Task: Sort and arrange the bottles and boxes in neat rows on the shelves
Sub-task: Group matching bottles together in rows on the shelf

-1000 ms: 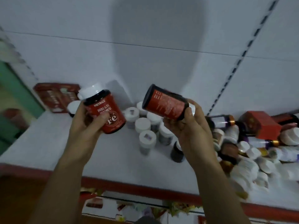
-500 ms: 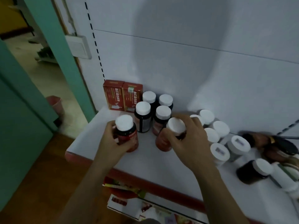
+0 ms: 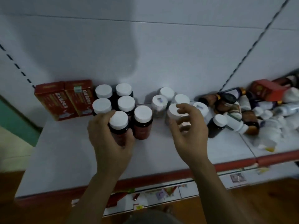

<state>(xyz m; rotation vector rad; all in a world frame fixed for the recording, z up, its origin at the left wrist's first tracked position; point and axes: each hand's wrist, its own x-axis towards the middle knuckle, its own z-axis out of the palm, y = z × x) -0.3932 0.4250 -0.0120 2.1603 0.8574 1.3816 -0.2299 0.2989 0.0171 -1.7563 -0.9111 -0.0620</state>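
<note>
On the white shelf (image 3: 64, 151), my left hand (image 3: 110, 139) grips an upright red bottle with a white cap (image 3: 119, 121). A second red bottle (image 3: 143, 125) stands free just to its right. Behind them stand several dark white-capped bottles (image 3: 113, 99) in two short rows, beside two red boxes (image 3: 64, 99) at the back left. My right hand (image 3: 189, 131) curls round a pale white-capped bottle (image 3: 174, 111) at the front of a small cluster of similar bottles (image 3: 166, 97); its thumb is on the left side and a finger lies over the cap.
A jumbled pile of bottles (image 3: 246, 113) and a red box (image 3: 267, 91) lies at the right end of the shelf. A dark bottle (image 3: 216, 126) stands near my right hand. The shelf has a red front edge (image 3: 161, 175); a lower shelf shows beneath.
My right hand let go of the second red bottle, which now stands on the shelf, and moved right onto the pale bottle. My left hand still holds its red bottle upright.
</note>
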